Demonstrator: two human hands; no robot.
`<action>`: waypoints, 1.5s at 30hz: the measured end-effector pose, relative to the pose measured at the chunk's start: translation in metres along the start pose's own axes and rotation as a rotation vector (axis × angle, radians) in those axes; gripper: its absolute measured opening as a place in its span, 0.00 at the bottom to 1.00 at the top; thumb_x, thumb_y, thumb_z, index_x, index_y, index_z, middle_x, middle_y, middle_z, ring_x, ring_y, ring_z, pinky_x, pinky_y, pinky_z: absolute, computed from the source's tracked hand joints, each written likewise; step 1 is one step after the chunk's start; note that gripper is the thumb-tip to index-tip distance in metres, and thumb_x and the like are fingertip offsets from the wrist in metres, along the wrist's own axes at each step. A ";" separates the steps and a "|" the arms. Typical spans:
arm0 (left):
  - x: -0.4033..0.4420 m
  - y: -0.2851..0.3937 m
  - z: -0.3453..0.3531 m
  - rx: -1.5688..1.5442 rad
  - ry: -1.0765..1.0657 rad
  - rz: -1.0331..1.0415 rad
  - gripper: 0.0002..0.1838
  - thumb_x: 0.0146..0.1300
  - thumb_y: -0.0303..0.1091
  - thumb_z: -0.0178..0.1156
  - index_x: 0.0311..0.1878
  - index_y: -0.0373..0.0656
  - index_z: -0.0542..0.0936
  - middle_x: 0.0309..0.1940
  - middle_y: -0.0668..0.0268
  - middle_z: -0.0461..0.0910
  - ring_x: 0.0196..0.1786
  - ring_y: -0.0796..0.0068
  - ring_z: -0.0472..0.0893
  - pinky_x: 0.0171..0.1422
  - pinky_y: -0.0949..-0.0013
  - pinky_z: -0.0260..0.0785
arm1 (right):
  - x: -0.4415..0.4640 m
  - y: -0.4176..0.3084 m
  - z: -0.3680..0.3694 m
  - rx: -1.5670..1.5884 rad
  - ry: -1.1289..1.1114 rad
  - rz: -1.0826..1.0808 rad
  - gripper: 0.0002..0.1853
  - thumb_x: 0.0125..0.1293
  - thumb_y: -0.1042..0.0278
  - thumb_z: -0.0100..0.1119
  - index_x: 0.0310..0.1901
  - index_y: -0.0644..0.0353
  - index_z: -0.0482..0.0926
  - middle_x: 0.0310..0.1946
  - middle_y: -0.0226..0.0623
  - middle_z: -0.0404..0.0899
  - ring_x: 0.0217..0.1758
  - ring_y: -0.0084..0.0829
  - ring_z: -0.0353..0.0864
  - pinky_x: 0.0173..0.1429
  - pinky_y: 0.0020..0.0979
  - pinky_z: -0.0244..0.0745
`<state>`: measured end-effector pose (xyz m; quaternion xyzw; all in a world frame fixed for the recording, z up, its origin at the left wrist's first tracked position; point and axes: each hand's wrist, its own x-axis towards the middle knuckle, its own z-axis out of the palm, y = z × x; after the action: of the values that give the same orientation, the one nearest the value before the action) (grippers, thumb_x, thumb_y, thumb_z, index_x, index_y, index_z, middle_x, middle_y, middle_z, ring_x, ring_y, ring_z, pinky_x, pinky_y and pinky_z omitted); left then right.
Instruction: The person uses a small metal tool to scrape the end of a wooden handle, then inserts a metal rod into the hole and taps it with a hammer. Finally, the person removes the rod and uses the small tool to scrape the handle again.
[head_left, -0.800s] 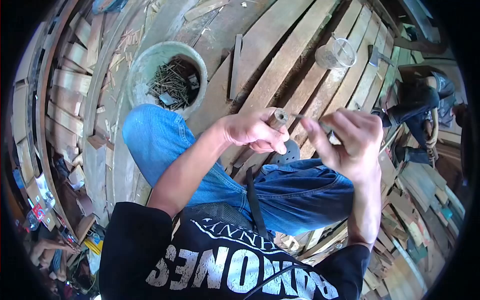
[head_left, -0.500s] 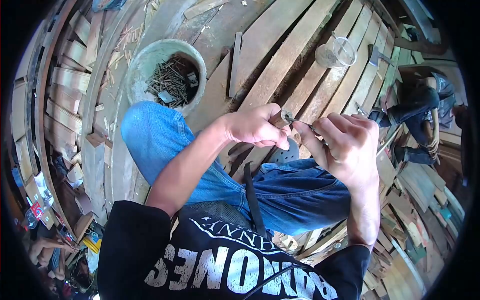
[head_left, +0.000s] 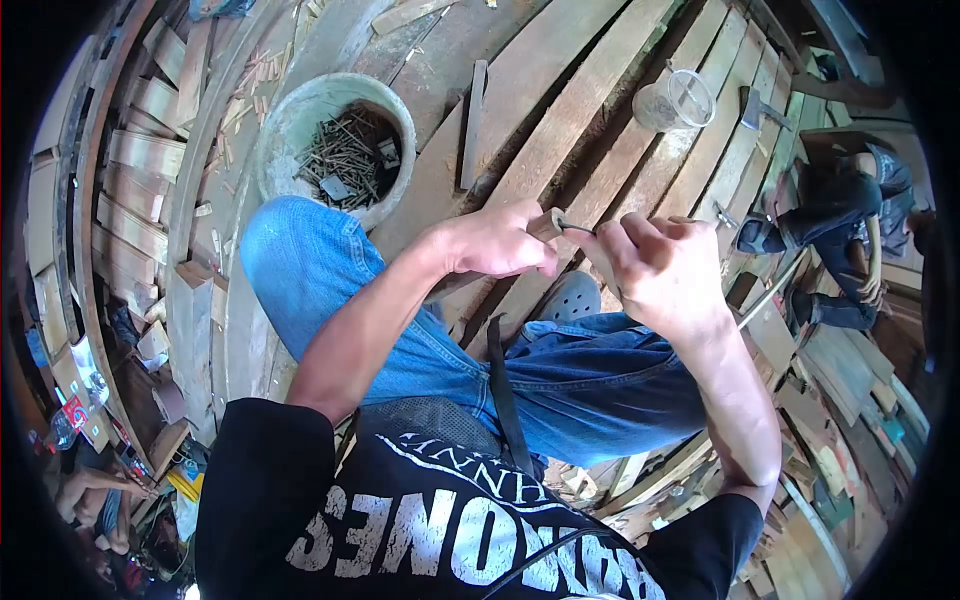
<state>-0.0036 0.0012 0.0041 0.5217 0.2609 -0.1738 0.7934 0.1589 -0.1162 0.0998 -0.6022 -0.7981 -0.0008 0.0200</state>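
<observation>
My left hand (head_left: 497, 242) is closed around a short round piece of wood (head_left: 545, 226), whose end sticks out past the fingers. My right hand (head_left: 665, 272) is closed on a thin dark metal piece (head_left: 574, 228), with its tip against the wood's end. Fingers hide the rest of the metal piece, so its exact kind cannot be told. Both hands are above my crossed legs in blue jeans (head_left: 310, 270). Beyond the left knee stands a pale bucket (head_left: 282, 120) holding many nail-like metal pieces (head_left: 345, 160).
A clear plastic tub (head_left: 655, 108) and a hatchet (head_left: 752, 108) lie on the plank floor (head_left: 560, 130). A narrow wood strip (head_left: 472, 125) is near the bucket. Another person (head_left: 850, 230) sits at the right. Scrap wood (head_left: 820, 430) is piled at the lower right.
Both hands have shifted slightly left with the wood and the metal piece. My right hand has turned and come closer to the left one.
</observation>
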 end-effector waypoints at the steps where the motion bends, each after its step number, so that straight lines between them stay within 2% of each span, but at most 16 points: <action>1: 0.002 -0.004 -0.003 0.000 0.000 -0.001 0.18 0.52 0.33 0.70 0.39 0.33 0.74 0.23 0.72 0.75 0.26 0.86 0.74 0.27 0.78 0.64 | -0.001 0.000 0.001 0.001 0.000 0.000 0.07 0.57 0.65 0.63 0.26 0.56 0.77 0.16 0.27 0.70 0.17 0.26 0.78 0.19 0.30 0.72; 5: 0.011 -0.009 -0.008 -0.218 -0.269 0.067 0.13 0.55 0.36 0.66 0.26 0.36 0.78 0.15 0.69 0.73 0.24 0.75 0.76 0.27 0.71 0.67 | 0.000 0.004 0.006 -0.030 0.089 0.023 0.04 0.58 0.67 0.61 0.29 0.55 0.78 0.17 0.28 0.71 0.17 0.26 0.77 0.18 0.30 0.70; 6: 0.007 -0.004 0.005 0.241 -0.216 0.107 0.14 0.54 0.38 0.67 0.29 0.34 0.79 0.17 0.65 0.76 0.26 0.69 0.78 0.31 0.67 0.69 | 0.002 0.008 0.007 -0.061 0.130 0.007 0.03 0.59 0.68 0.59 0.29 0.55 0.78 0.17 0.29 0.71 0.17 0.25 0.77 0.18 0.30 0.69; 7: 0.004 -0.001 0.019 0.700 -0.148 0.144 0.16 0.52 0.40 0.67 0.31 0.33 0.80 0.18 0.61 0.78 0.27 0.64 0.79 0.34 0.63 0.70 | -0.007 0.035 0.002 -0.740 -0.033 0.185 0.05 0.61 0.67 0.57 0.33 0.56 0.79 0.17 0.31 0.72 0.18 0.28 0.78 0.18 0.33 0.69; 8: 0.009 -0.017 0.037 0.612 -0.249 0.135 0.17 0.52 0.41 0.67 0.32 0.33 0.81 0.20 0.58 0.80 0.29 0.60 0.80 0.38 0.61 0.71 | -0.001 0.092 -0.017 -0.278 0.288 0.547 0.09 0.64 0.64 0.56 0.30 0.57 0.80 0.15 0.34 0.74 0.16 0.32 0.77 0.18 0.36 0.69; 9: 0.014 -0.032 0.052 0.503 -0.326 0.128 0.18 0.51 0.43 0.67 0.34 0.34 0.83 0.22 0.55 0.82 0.31 0.56 0.81 0.42 0.59 0.72 | 0.005 0.089 -0.027 -0.270 0.281 0.528 0.09 0.64 0.64 0.56 0.30 0.57 0.80 0.15 0.34 0.74 0.16 0.32 0.77 0.18 0.36 0.69; 11: 0.008 -0.009 0.023 0.221 -0.237 0.291 0.18 0.54 0.36 0.66 0.16 0.42 0.71 0.13 0.72 0.68 0.20 0.78 0.68 0.28 0.65 0.58 | 0.017 0.077 -0.037 -0.066 0.816 0.621 0.23 0.69 0.55 0.64 0.18 0.60 0.78 0.09 0.35 0.71 0.08 0.27 0.64 0.15 0.29 0.59; 13: 0.000 -0.003 0.011 0.048 -0.275 0.308 0.22 0.56 0.30 0.65 0.14 0.48 0.62 0.13 0.78 0.59 0.18 0.86 0.58 0.26 0.69 0.49 | 0.009 0.045 -0.028 0.042 0.428 0.574 0.21 0.67 0.57 0.66 0.19 0.59 0.79 0.08 0.31 0.70 0.07 0.22 0.63 0.14 0.27 0.56; 19: -0.008 0.011 0.018 -0.103 -0.423 0.314 0.24 0.64 0.28 0.62 0.15 0.48 0.61 0.12 0.79 0.59 0.16 0.89 0.58 0.22 0.74 0.45 | 0.009 0.027 -0.038 0.170 0.400 0.350 0.17 0.65 0.55 0.68 0.23 0.55 0.83 0.08 0.23 0.70 0.08 0.14 0.62 0.12 0.25 0.53; 20: -0.010 0.016 0.018 -0.122 -0.412 0.330 0.23 0.64 0.28 0.61 0.16 0.48 0.61 0.12 0.79 0.59 0.16 0.89 0.58 0.22 0.75 0.45 | 0.008 0.022 -0.039 0.337 0.353 0.345 0.14 0.62 0.64 0.72 0.26 0.63 0.82 0.08 0.24 0.63 0.13 0.11 0.58 0.18 0.21 0.51; 21: -0.011 0.018 0.018 -0.141 -0.398 0.344 0.22 0.64 0.28 0.61 0.17 0.48 0.62 0.12 0.79 0.59 0.16 0.89 0.58 0.21 0.75 0.46 | 0.006 0.021 -0.039 0.482 0.225 0.351 0.13 0.59 0.62 0.75 0.31 0.65 0.84 0.12 0.24 0.75 0.14 0.11 0.67 0.18 0.19 0.57; 25: 0.001 0.006 0.012 -0.237 -0.557 0.464 0.15 0.60 0.30 0.68 0.22 0.47 0.71 0.15 0.78 0.66 0.16 0.89 0.62 0.21 0.77 0.50 | 0.003 0.012 -0.031 0.828 0.018 0.235 0.22 0.52 0.59 0.79 0.42 0.67 0.85 0.24 0.33 0.86 0.19 0.15 0.78 0.21 0.20 0.66; 31: -0.004 0.014 0.026 -0.068 -0.302 0.602 0.11 0.55 0.32 0.71 0.26 0.42 0.76 0.17 0.79 0.70 0.24 0.88 0.68 0.27 0.75 0.58 | 0.001 0.008 -0.018 0.787 0.156 0.042 0.13 0.55 0.70 0.74 0.41 0.65 0.86 0.18 0.36 0.82 0.14 0.19 0.78 0.17 0.25 0.69; 37: 0.000 0.016 0.032 0.302 0.439 0.815 0.07 0.56 0.30 0.69 0.37 0.39 0.84 0.23 0.76 0.76 0.28 0.91 0.70 0.29 0.76 0.61 | -0.001 0.010 -0.027 0.698 0.181 0.275 0.18 0.55 0.70 0.75 0.47 0.67 0.85 0.20 0.34 0.83 0.18 0.13 0.76 0.22 0.18 0.65; 42: 0.004 0.010 0.030 0.177 0.599 0.739 0.13 0.67 0.31 0.63 0.25 0.40 0.80 0.15 0.77 0.70 0.22 0.91 0.65 0.24 0.76 0.56 | 0.003 0.007 -0.026 0.536 0.398 0.235 0.09 0.61 0.64 0.71 0.35 0.60 0.85 0.17 0.34 0.78 0.13 0.27 0.74 0.17 0.28 0.64; 45: -0.008 0.019 0.028 0.254 0.623 0.778 0.18 0.66 0.32 0.64 0.19 0.41 0.73 0.14 0.78 0.65 0.21 0.90 0.61 0.23 0.73 0.51 | -0.004 0.008 -0.033 0.389 0.266 0.276 0.11 0.63 0.64 0.68 0.27 0.58 0.81 0.13 0.33 0.73 0.11 0.31 0.72 0.16 0.32 0.62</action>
<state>0.0070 -0.0166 0.0317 0.6996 0.2483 0.2679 0.6141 0.1690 -0.1188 0.1325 -0.6846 -0.6841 0.0763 0.2398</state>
